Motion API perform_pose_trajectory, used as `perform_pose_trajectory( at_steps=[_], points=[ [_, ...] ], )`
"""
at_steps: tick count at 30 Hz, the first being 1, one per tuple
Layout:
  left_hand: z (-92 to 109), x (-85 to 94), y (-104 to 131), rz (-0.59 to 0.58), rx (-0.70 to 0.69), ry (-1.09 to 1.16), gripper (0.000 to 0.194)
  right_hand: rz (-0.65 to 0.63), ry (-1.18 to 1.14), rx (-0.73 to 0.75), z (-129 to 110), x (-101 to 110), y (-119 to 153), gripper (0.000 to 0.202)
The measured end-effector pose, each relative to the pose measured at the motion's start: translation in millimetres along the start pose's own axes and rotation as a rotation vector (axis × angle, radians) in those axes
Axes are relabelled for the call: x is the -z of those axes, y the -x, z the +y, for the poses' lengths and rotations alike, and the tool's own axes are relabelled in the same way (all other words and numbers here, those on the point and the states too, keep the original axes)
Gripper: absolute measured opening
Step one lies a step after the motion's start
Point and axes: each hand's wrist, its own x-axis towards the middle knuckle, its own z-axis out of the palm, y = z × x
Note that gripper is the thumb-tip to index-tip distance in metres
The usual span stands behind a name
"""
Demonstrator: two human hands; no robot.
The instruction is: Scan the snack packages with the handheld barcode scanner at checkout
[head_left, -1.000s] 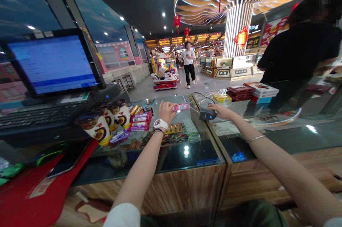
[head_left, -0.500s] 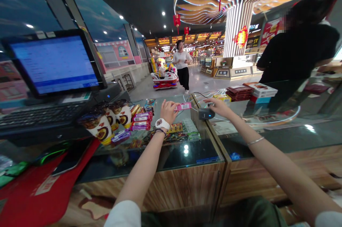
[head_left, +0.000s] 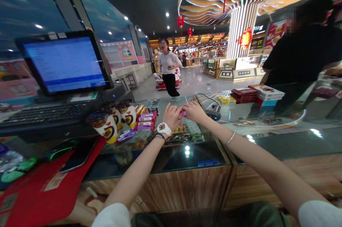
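Observation:
A small pink packet (head_left: 182, 114) is pinched between my two hands above the glass counter, mostly covered by fingers. My left hand (head_left: 171, 116), with a white watch at the wrist, is closed on its left end. Fingers of my right hand (head_left: 194, 111) close on its other end. Just right of that hand sits a small black device with a blue light (head_left: 213, 115), probably a barcode scanner. To the left of my hands lie purple and pink candy packs (head_left: 145, 122) beside several printed paper cups (head_left: 108, 127) with dark tops.
At left stand a monitor (head_left: 65, 65) and a keyboard (head_left: 48, 113); a phone (head_left: 80, 154) lies on a red mat (head_left: 57, 198). Boxes (head_left: 267, 93) and dark red packs (head_left: 242, 96) are stacked at right. One person (head_left: 169, 65) is beyond the counter, another in black (head_left: 301, 45) at right.
My right hand has left the black device and moved left onto the pink packet. The packet now shows less between the fingers. The person in white has come closer and shifted left.

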Motion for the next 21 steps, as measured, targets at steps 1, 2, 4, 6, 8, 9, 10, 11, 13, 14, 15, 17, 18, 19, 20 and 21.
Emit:
perform_pose_trajectory(
  at_steps=[1,2,4,6,8,9,10,11,13,14,15,17,18,19,20,21],
  points=[
    [-2,-0.2,2,-0.001,0.020,-0.006,0.027,-0.015,0.010,0.006,-2,-1,-4,0.035],
    [-4,-0.5,3,-0.003,0.045,-0.009,0.026,-0.021,0.013,0.008,-3,-3,-8,0.036],
    [-7,-0.5,5,-0.013,0.100,-0.011,0.027,-0.017,-0.004,-0.001,-4,-7,-14,0.039],
    [-10,0.3,7,-0.039,0.143,0.000,0.030,-0.008,-0.039,-0.010,-3,-12,-20,0.041],
    [-12,2.2,10,-0.084,0.165,0.028,0.037,0.000,-0.076,-0.005,-2,-18,-24,0.042],
    [-13,3.4,12,-0.108,0.168,0.043,0.040,0.000,-0.094,0.000,-1,-22,-26,0.043],
    [-15,4.6,15,-0.133,0.169,0.056,0.043,-0.001,-0.110,0.003,0,-25,-27,0.043],
    [-16,5.7,17,-0.156,0.172,0.065,0.045,-0.004,-0.126,0.004,0,-29,-27,0.043],
    [-20,7.3,23,-0.196,0.186,0.072,0.045,-0.016,-0.156,0.005,2,-35,-27,0.043],
    [-23,7.7,26,-0.214,0.193,0.074,0.044,-0.023,-0.168,0.011,2,-38,-26,0.043],
    [-25,7.8,28,-0.230,0.197,0.077,0.043,-0.030,-0.179,0.021,2,-41,-24,0.044],
    [-28,7.9,33,-0.254,0.195,0.082,0.036,-0.041,-0.199,0.044,3,-45,-21,0.046],
    [-28,7.9,35,-0.264,0.191,0.083,0.032,-0.046,-0.209,0.050,3,-47,-20,0.047],
    [-29,8.2,37,-0.274,0.189,0.082,0.027,-0.049,-0.219,0.051,3,-49,-19,0.047],
    [-29,8.6,38,-0.283,0.192,0.078,0.023,-0.052,-0.229,0.051,2,-50,-18,0.046],
    [-28,9.1,38,-0.292,0.196,0.072,0.021,-0.054,-0.240,0.050,2,-52,-17,0.046]
  ],
)
